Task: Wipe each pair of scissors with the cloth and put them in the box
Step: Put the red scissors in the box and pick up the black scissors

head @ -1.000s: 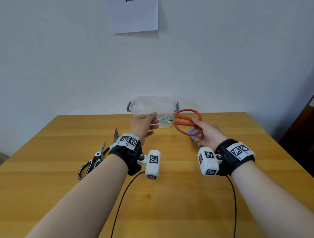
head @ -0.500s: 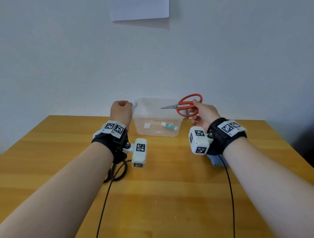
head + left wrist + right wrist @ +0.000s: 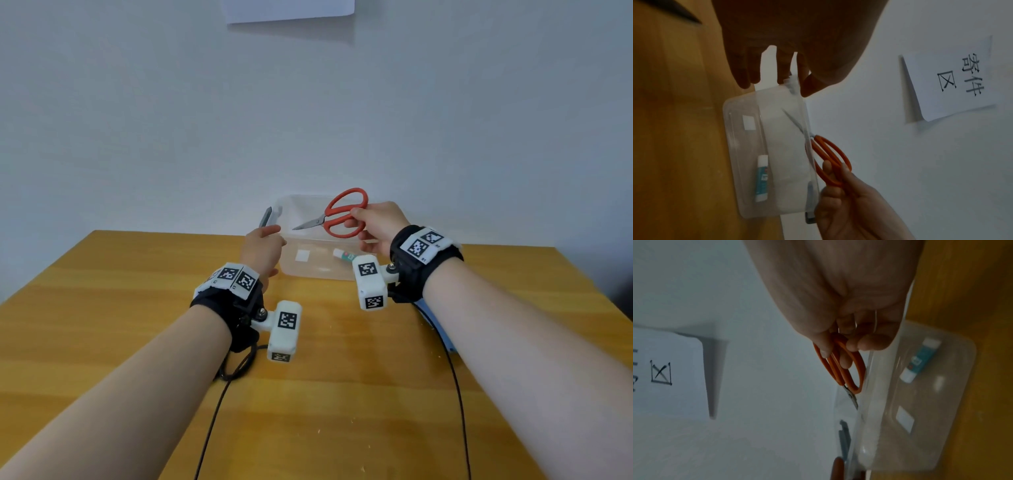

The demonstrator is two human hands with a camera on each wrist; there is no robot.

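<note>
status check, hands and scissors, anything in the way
Right hand grips red scissors by the handles, above the box. Left hand at the box's left latch, grip unclear. Glue stick lies inside; opening unobstructed.

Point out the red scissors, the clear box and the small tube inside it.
red scissors (image 3: 346, 212): head view, on the handle loops.
clear box (image 3: 318, 270): head view, on the front wall.
small tube (image 3: 762, 177): left wrist view, on its teal label.

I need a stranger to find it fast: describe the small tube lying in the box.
At the table's far edge by the wall stands a clear plastic box. On its floor, toward the right end, lies a small tube: white with a teal label, unlike the flat white square beside it.
</note>
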